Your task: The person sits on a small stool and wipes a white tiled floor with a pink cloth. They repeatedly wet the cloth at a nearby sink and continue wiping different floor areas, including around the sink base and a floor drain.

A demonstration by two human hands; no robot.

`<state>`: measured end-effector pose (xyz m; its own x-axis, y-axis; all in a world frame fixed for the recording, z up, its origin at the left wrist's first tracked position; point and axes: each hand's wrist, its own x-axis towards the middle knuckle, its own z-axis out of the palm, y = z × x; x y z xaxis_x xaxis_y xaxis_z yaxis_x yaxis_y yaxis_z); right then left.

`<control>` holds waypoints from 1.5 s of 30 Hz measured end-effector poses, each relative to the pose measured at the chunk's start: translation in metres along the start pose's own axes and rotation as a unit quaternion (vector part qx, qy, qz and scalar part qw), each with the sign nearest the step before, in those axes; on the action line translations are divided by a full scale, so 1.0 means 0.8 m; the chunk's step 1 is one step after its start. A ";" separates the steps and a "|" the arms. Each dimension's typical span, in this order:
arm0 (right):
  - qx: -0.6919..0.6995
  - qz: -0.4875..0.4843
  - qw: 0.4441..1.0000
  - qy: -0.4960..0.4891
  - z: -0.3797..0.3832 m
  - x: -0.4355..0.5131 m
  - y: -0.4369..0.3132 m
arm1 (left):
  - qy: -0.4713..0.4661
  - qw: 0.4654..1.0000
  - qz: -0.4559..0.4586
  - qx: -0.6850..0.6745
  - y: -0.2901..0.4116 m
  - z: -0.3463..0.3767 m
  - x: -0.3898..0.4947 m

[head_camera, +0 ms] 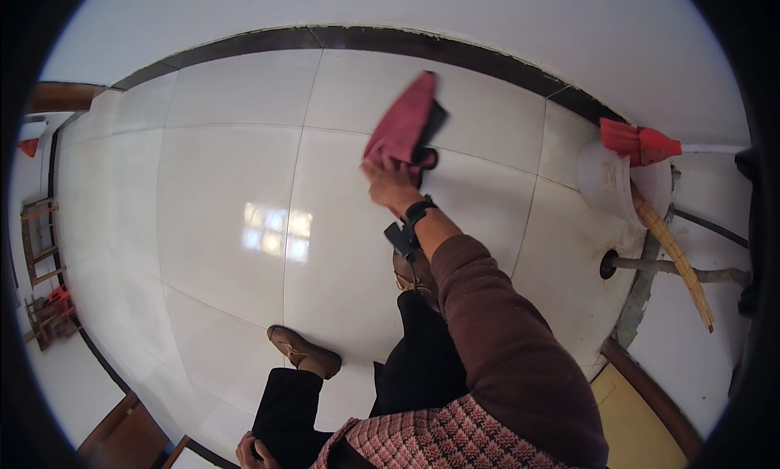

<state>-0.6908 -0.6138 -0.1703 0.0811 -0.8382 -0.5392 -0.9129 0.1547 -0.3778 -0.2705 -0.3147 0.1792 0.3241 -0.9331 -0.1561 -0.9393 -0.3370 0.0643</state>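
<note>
My right hand (392,185) is closed on one end of a dark pink cloth (405,118) with black parts, out in front of me over the pale floor tiles (231,164). The cloth looks slightly blurred; whether it touches the floor I cannot tell. A black strap with a small device sits around my right wrist. At the bottom edge of the view, my left hand (255,452) rests by my black trouser leg, its fingers partly curled and partly cut off by the frame. I cannot tell if it holds anything.
To the right, a white plastic bucket (600,179) holds a curved yellowish stalk-like thing (673,249); a red-bristled broom (640,143) lies across its rim. A corrugated hose (664,266) enters a floor drain. Dark skirting (426,44) runs along the wall. Wooden furniture (39,243) stands far left.
</note>
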 end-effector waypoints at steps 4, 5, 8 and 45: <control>-0.071 -0.152 0.985 0.026 0.063 -0.069 0.022 | -0.006 1.000 0.000 0.008 0.012 -0.006 0.001; -0.052 -0.150 0.986 0.044 0.074 -0.095 0.048 | -0.007 1.000 0.003 0.008 0.009 -0.007 -0.001; -0.075 -0.063 0.989 0.114 0.096 -0.187 0.139 | 0.013 1.000 0.023 0.000 -0.023 0.005 -0.009; 0.008 -0.030 0.999 -0.008 0.274 -0.506 0.193 | 0.057 0.988 0.128 -0.064 -0.010 0.048 -0.151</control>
<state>-0.7773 -0.1360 -0.1755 0.1423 -0.8374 -0.5278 -0.8998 0.1127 -0.4214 -0.3064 -0.1942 0.1594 0.0943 -0.9955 -0.0062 -0.9728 -0.0934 0.2119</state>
